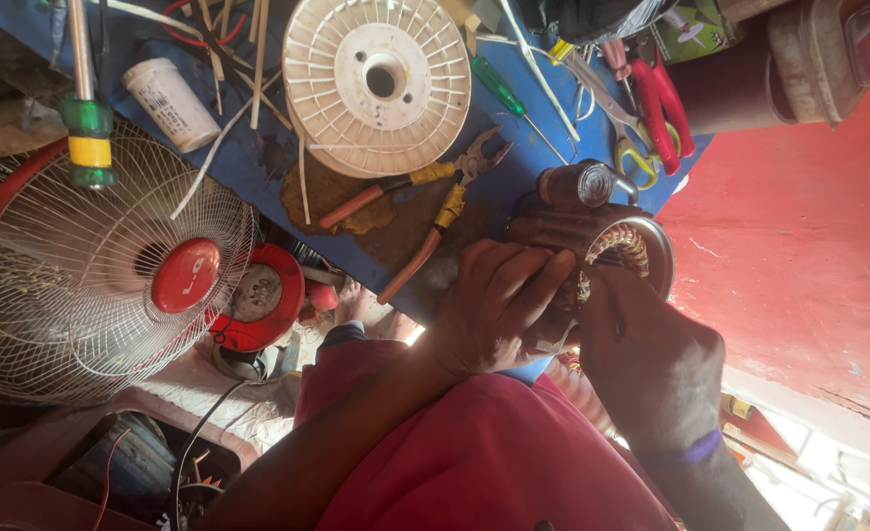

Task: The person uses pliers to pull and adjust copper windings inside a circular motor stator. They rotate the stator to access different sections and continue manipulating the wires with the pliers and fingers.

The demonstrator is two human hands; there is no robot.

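Both hands, the left hand (499, 305) and right hand (651, 359), grip the fan motor stator (612, 246) tight at the blue surface (513, 167), working its copper coil (620, 244); next needs small, careful finger moves.

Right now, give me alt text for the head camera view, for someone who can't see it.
Two bare hands, left hand and right hand, grip a round motor stator with copper windings at the edge of a blue workbench. Pliers, a white plastic spool and scissors lie on the bench; a caged fan stands beside it.
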